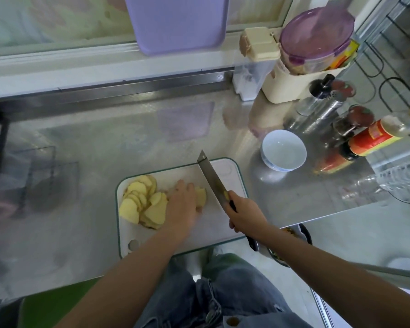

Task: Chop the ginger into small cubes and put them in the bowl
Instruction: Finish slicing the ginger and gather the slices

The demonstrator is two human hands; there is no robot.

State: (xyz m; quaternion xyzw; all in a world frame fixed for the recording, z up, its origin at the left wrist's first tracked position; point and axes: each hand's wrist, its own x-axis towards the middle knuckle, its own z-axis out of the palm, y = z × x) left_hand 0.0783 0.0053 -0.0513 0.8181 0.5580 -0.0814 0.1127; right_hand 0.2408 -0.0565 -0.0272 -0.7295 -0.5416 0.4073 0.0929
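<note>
Both hands are at the board: the left hand (pixel 182 204) bends its fingers down over a small ginger stack (pixel 201 196), pinning it to the white cutting board (pixel 213 228), while the right hand (pixel 244 215) grips the dark handle of a cleaver (pixel 213 178) — blade slanting across the board just right of the stack. Pale ginger slices (pixel 141 202) lie heaped on the board's left side. A white bowl (pixel 283 150) stands on the steel counter (pixel 104 143) near the board's far right corner — beside sauce bottles (pixel 374 138).
</note>
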